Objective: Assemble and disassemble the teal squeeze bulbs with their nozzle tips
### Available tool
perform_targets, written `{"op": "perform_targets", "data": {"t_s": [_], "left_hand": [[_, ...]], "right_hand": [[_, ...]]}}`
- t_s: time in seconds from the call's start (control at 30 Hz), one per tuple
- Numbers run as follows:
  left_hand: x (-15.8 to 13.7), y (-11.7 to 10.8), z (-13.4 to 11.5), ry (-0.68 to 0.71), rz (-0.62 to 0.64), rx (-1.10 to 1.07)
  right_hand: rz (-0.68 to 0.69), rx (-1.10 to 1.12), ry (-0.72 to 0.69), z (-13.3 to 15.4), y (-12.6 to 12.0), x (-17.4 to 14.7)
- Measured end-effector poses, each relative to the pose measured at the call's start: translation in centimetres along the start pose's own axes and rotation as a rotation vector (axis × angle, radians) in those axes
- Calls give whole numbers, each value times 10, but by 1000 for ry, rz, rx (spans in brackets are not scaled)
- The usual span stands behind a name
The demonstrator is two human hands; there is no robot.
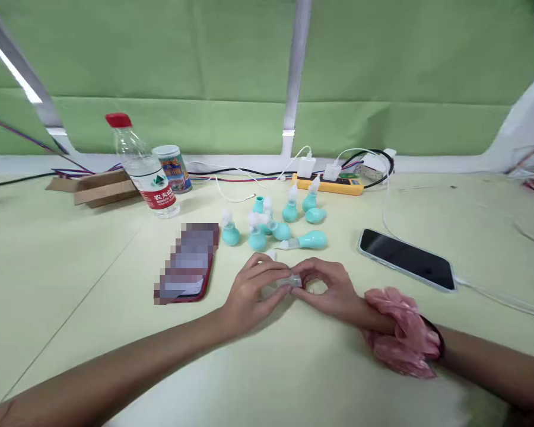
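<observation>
Between both hands is a small clear plastic tube-like piece (292,281). My left hand (251,292) pinches its left side with thumb and fingers. From the other side, my right hand (331,289) grips it with thumb and fingertips. Just beyond the fingers, a small white tip (271,254) shows in part. Several teal squeeze bulbs with clear nozzles stand behind the hands, such as one bulb (231,235) at the left. Another teal bulb (312,239) lies on its side, its nozzle pointing left. A bulb without a visible nozzle (315,215) rests further back.
A red-cased phone (189,267) lies left of the hands; a black-screened phone (407,258) with a cable lies right. Behind are a water bottle (149,178), a can (173,169), an open cardboard box (104,188) and a yellow power strip (347,186). A pink scrunchie (403,332) circles my right wrist.
</observation>
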State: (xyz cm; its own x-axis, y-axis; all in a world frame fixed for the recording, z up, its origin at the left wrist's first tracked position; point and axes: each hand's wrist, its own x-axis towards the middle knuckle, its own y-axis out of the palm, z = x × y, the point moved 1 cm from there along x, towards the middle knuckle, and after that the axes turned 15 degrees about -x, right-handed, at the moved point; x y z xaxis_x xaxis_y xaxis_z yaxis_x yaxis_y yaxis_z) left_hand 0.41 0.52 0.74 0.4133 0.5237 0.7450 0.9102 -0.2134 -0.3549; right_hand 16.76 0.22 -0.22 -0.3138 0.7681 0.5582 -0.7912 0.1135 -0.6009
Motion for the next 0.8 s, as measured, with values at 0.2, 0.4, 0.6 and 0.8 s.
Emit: {"op": "perform_targets", "data": {"t_s": [0.2, 0.4, 0.6, 0.8], "left_hand": [[1, 0, -2, -29, 22, 2], [2, 0, -3, -51, 27, 14], [1, 0, -3, -64, 44, 46], [0, -1, -5, -82, 81, 57]], "right_hand": [[-3, 1, -2, 2, -4, -3], [1, 30, 41, 1, -2, -3], [-17, 72, 99, 4, -2, -3], [-17, 100, 137, 6, -3, -3]]}}
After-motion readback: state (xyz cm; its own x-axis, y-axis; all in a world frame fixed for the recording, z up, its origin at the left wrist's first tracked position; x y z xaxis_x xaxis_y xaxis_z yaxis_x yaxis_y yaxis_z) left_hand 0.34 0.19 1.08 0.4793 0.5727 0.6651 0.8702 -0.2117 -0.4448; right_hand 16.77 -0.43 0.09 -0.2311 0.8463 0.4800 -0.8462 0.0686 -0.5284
